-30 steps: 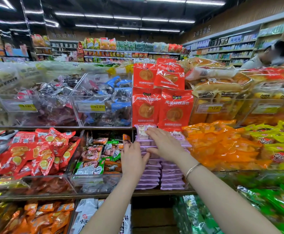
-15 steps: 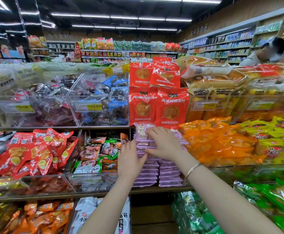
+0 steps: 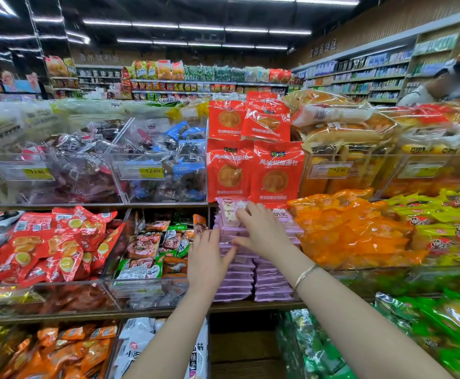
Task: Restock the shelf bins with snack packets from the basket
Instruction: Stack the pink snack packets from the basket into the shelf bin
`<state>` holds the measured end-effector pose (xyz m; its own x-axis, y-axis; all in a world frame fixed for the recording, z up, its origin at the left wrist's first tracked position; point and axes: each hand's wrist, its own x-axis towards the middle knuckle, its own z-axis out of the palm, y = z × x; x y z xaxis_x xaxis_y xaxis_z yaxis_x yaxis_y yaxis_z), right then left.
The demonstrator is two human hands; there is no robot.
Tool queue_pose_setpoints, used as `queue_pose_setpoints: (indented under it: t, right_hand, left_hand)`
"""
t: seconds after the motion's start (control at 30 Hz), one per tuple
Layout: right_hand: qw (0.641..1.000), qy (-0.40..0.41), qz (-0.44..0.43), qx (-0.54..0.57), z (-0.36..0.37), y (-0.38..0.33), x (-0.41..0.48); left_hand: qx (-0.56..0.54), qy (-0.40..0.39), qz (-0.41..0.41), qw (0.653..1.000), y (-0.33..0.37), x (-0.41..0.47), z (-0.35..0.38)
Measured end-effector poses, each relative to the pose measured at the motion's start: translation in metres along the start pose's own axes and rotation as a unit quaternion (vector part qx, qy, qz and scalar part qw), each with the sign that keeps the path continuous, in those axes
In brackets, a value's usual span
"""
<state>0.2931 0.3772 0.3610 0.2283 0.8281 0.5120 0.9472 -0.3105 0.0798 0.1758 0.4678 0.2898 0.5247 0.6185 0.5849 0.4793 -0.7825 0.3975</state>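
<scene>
Two stacks of flat purple snack packets (image 3: 272, 283) stand side by side in the middle shelf bin. The top packet (image 3: 227, 212) of the left stack shows white pieces through a clear window. My right hand (image 3: 264, 233) lies on top of the stacks, its fingers touching that top packet and its thumb against the stack's front edge. With straight fingers, my left hand (image 3: 208, 258) presses against the left side of the left stack. No basket is in view.
Red bread packets (image 3: 275, 173) stand upright just above the stacks. Orange packets (image 3: 346, 231) fill the bin to the right, and a clear bin of mixed packets (image 3: 152, 250) is on the left. A person (image 3: 437, 86) stands at the far right behind the shelf.
Both hands stay on the purple stacks. My right fingers have crept a little left onto the top packet, and the view has shifted slightly.
</scene>
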Motion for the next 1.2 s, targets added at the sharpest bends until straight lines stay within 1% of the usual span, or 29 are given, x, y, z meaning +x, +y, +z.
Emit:
queue_pose_setpoints:
  t: [0.13, 0.2, 0.27, 0.33, 0.37, 0.4, 0.43, 0.47, 0.5, 0.57, 0.6, 0.67, 0.7, 0.73, 0.77, 0.83, 0.9, 0.97, 1.07, 1.13, 1.17, 1.2]
  right_hand:
    - [0.998, -0.042, 0.014, 0.034, -0.014, -0.001, -0.005]
    - [0.994, -0.049, 0.029, 0.088, -0.024, -0.002, -0.016]
    - [0.984, -0.037, 0.052, 0.165, -0.033, -0.006, -0.037]
    - [0.966, -0.017, 0.075, 0.248, -0.039, -0.013, -0.069]
    - [0.950, -0.009, 0.094, 0.298, -0.040, -0.017, -0.088]
    - [0.928, -0.007, 0.120, 0.353, -0.040, -0.022, -0.109]
    - [0.901, -0.014, 0.153, 0.406, -0.037, -0.025, -0.131]
    - [0.872, -0.028, 0.192, 0.450, -0.031, -0.028, -0.155]
    - [0.844, -0.051, 0.235, 0.480, -0.022, -0.030, -0.179]
    - [0.799, -0.112, 0.322, 0.495, 0.002, -0.033, -0.229]
    - [0.777, -0.149, 0.362, 0.493, 0.015, -0.034, -0.254]
    - [0.728, -0.231, 0.424, 0.487, 0.035, -0.039, -0.306]
    - [0.712, -0.267, 0.441, 0.477, 0.042, -0.043, -0.332]
    - [0.703, -0.296, 0.448, 0.466, 0.046, -0.047, -0.358]
    - [0.696, -0.318, 0.449, 0.461, 0.049, -0.052, -0.383]
    - [0.679, -0.358, 0.445, 0.461, 0.047, -0.061, -0.432]
    - [0.668, -0.389, 0.448, 0.450, 0.040, -0.068, -0.478]
    - [0.656, -0.428, 0.451, 0.427, 0.037, -0.073, -0.522]
    - [0.637, -0.521, 0.439, 0.362, 0.029, -0.076, -0.581]
    - [0.618, -0.536, 0.452, 0.354, 0.021, -0.078, -0.617]
    - [0.611, -0.535, 0.466, 0.352, 0.017, -0.080, -0.634]
    - [0.604, -0.532, 0.481, 0.348, 0.013, -0.082, -0.650]
  left_hand:
    - [-0.058, -0.024, -0.040, 0.997, 0.001, -0.003, -0.007]
    - [-0.083, -0.038, -0.058, 0.994, 0.002, -0.013, -0.019]
    - [-0.113, -0.027, -0.062, 0.991, 0.003, -0.030, -0.032]
    - [-0.137, 0.016, -0.051, 0.989, 0.006, -0.056, -0.045]
    - [-0.153, 0.032, -0.050, 0.986, 0.007, -0.073, -0.050]
    - [-0.180, 0.036, -0.061, 0.981, 0.010, -0.091, -0.055]
    - [-0.213, 0.023, -0.085, 0.973, 0.012, -0.112, -0.057]
    - [-0.244, -0.009, -0.117, 0.963, 0.012, -0.132, -0.055]
    - [-0.265, -0.062, -0.154, 0.950, 0.010, -0.155, -0.052]
    - [-0.272, -0.206, -0.225, 0.913, 0.006, -0.200, -0.038]
    - [-0.272, -0.275, -0.263, 0.884, 0.004, -0.222, -0.029]
    - [-0.273, -0.370, -0.345, 0.818, 0.001, -0.265, -0.014]
    - [-0.261, -0.408, -0.379, 0.789, 0.000, -0.286, -0.010]
    - [-0.238, -0.445, -0.403, 0.764, -0.002, -0.306, -0.006]
    - [-0.209, -0.485, -0.403, 0.748, -0.003, -0.327, -0.003]
    - [-0.132, -0.555, -0.341, 0.747, -0.005, -0.369, 0.001]
    - [-0.076, -0.597, -0.298, 0.741, 0.001, -0.409, -0.001]
    - [-0.079, -0.633, -0.294, 0.712, 0.008, -0.447, -0.006]
    - [-0.058, -0.674, -0.315, 0.666, 0.021, -0.494, -0.016]
    - [-0.003, -0.715, -0.288, 0.637, 0.025, -0.518, -0.022]
    - [0.024, -0.732, -0.263, 0.628, 0.027, -0.526, -0.026]
    - [0.036, -0.734, -0.259, 0.627, 0.028, -0.534, -0.028]
